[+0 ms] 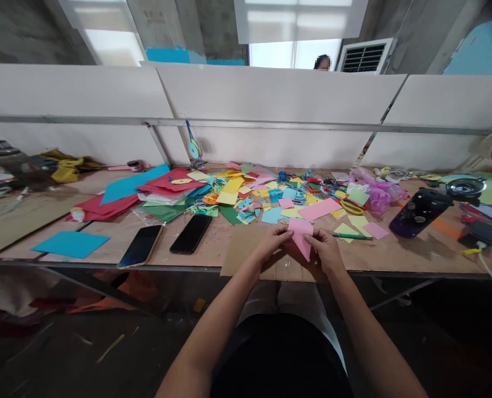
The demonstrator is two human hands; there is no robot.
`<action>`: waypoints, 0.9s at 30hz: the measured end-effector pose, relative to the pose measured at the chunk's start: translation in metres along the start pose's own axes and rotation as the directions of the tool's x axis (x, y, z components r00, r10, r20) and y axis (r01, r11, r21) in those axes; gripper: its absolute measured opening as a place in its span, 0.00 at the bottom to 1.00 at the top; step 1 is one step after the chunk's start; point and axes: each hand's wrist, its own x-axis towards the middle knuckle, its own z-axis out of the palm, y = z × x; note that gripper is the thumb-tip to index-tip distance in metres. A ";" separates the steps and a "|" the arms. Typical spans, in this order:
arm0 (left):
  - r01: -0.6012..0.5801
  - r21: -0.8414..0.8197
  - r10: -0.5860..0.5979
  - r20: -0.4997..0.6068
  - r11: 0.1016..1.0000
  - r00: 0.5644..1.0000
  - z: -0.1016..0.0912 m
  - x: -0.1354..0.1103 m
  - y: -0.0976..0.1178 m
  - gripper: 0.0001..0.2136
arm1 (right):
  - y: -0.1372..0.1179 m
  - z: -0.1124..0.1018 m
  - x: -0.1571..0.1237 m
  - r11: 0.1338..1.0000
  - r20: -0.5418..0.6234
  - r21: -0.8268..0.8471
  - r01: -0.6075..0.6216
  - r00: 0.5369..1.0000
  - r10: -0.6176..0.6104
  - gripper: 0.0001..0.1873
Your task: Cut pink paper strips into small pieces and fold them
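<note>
A small pink sheet of paper (301,233), folded to a point at its lower end, is held between my two hands above a brown cardboard piece (241,249). My left hand (273,244) pinches its left edge, and my right hand (324,249) is closed on its right edge. Just beyond lie coloured paper scraps (250,199) and a longer pink strip (318,209). To the right of my right hand, a green pencil (352,236) rests on pale yellow and pink slips. Yellow-handled scissors (351,207) lie behind it.
Two phones (141,246) and a blue sheet (71,244) lie on the left. Red sheets (109,205) are stacked behind. A dark tumbler (420,212) with its lid off to the side, a purple plastic bag (378,190) and a black charger (478,234) are on the right. A white partition (271,94) stands behind.
</note>
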 end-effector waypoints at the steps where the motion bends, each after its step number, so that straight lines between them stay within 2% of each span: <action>1: 0.019 -0.002 -0.019 0.008 1.000 1.000 0.000 -0.001 0.000 0.20 | 0.000 0.001 0.000 1.000 -0.015 0.007 0.005 1.000 -0.005 0.20; 3: 0.032 0.001 -0.032 0.039 0.999 0.999 0.000 -0.003 0.000 0.21 | -0.001 0.002 0.000 1.000 -0.038 0.012 0.014 0.999 -0.013 0.19; 7: -0.032 0.029 0.030 0.061 0.999 0.998 -0.002 0.001 -0.001 0.20 | -0.001 0.001 0.001 1.000 -0.016 0.018 0.025 1.000 -0.025 0.19; 10: -0.072 0.031 0.071 0.038 0.997 0.997 -0.003 0.004 -0.002 0.19 | 0.000 -0.001 0.001 0.990 -0.078 -0.011 0.140 0.987 -0.140 0.23; 12: -0.081 0.031 0.081 0.017 0.996 0.997 -0.003 0.005 -0.002 0.19 | 0.001 -0.002 0.000 0.961 -0.117 -0.119 0.252 0.957 -0.265 0.25; 14: -0.090 0.034 0.089 0.007 0.995 0.996 -0.003 0.005 -0.002 0.18 | 0.001 -0.003 -0.001 0.903 -0.097 -0.270 0.334 0.924 -0.370 0.22; 18: -0.101 0.043 0.100 0.022 0.994 0.995 -0.003 0.003 -0.001 0.18 | 0.001 -0.003 0.000 0.798 -0.021 -0.465 0.383 0.897 -0.442 0.12; 20: -0.083 0.040 0.082 0.032 0.996 0.996 -0.003 0.000 0.001 0.18 | 0.001 -0.001 0.001 0.801 -0.027 -0.463 0.379 0.897 -0.440 0.10; 22: -0.045 0.028 0.045 0.016 0.999 0.999 -0.002 -0.004 0.002 0.18 | 0.001 0.001 0.001 0.861 -0.055 -0.370 0.347 0.918 -0.394 0.11; 25: 0.005 0.005 -0.004 -0.040 1.000 0.999 0.001 -0.010 0.006 0.19 | 0.000 0.005 -0.001 0.972 -0.078 -0.118 0.205 0.974 -0.215 0.14; 27: 0.008 -0.003 -0.008 -0.021 1.000 1.000 0.004 -0.011 0.009 0.20 | -0.001 0.008 -0.002 0.993 -0.071 0.020 0.120 0.990 -0.118 0.16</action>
